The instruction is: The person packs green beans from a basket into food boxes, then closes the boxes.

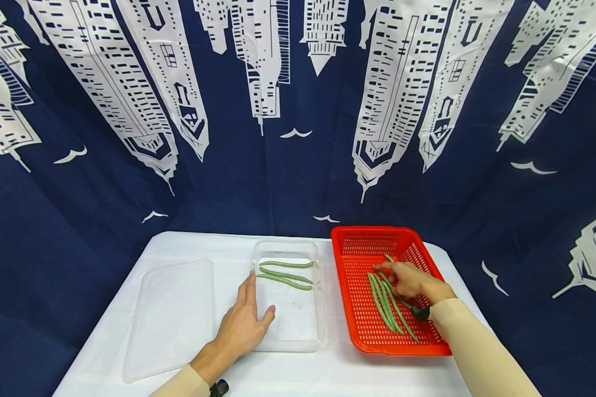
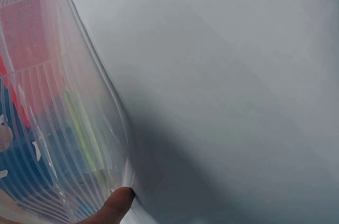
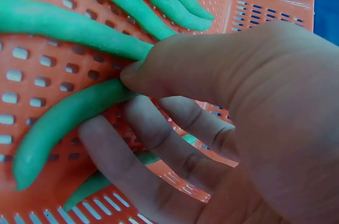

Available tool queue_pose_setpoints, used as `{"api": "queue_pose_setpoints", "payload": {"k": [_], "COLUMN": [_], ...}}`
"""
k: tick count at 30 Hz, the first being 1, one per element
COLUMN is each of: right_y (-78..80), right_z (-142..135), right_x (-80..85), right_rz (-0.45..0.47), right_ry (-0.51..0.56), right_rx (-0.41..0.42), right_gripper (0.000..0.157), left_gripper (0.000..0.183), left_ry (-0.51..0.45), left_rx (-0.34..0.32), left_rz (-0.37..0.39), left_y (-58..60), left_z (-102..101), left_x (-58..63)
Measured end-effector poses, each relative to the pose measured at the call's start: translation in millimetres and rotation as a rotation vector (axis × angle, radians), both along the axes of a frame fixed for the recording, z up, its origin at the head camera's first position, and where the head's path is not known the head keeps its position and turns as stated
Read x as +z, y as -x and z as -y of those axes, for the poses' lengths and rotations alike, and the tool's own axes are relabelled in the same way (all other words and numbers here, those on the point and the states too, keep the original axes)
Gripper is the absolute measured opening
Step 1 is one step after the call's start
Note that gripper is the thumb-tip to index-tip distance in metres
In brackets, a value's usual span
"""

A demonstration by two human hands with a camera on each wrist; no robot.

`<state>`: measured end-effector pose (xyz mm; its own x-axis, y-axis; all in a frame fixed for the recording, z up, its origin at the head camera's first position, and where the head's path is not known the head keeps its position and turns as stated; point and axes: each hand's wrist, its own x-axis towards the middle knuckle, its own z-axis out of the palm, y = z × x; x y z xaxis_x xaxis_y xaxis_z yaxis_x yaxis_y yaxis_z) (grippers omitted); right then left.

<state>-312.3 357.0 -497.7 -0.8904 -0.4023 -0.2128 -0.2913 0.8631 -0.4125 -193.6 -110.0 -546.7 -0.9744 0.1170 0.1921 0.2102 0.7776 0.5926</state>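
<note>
My right hand (image 1: 411,280) reaches into a red slotted basket (image 1: 346,298). In the right wrist view its thumb and fingers pinch one end of a green bean (image 3: 58,113). Several other green beans (image 1: 383,303) lie in the basket beside that hand, and part of one shows behind its fingers. My left hand (image 1: 242,326), fingers extended, rests at the left side of a clear plastic container (image 1: 320,325). Its thumb (image 2: 117,203) is right at the container's edge in the left wrist view. Three green beans (image 1: 285,274) lie crosswise toward the container's far end.
A flat translucent lid (image 1: 171,314) lies on the white table (image 1: 179,245), left of the container. The basket stands to the container's right, near the table's right edge. Behind the table hangs a dark blue cloth (image 1: 288,182) with white printed buildings.
</note>
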Motion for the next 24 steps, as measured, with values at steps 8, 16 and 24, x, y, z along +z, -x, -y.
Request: {"api": "queue_pose_setpoints", "payload": {"k": [8,16,24], "right_y": [-1.3,-1.9,-4.8], "right_z": [-1,-2,10], "right_x": [0.5,3.5,13.7], "right_rz": [-0.029,-0.049,-0.07], "right_ry": [-0.004,0.027,0.11], "right_rx": [0.02,0.04,0.026], "right_gripper": [0.078,0.078,0.085], "left_gripper": [0.102,0.102,0.102], "left_ry": [0.004,0.001,-0.003], "left_rx": [-0.004,0.003,0.004], "left_rz": [0.019,0.021,0.026], "left_y": [-0.9,-1.3,-0.8], "left_z": [0,0,0], "left_x": [-0.2,0.7,0.4]}}
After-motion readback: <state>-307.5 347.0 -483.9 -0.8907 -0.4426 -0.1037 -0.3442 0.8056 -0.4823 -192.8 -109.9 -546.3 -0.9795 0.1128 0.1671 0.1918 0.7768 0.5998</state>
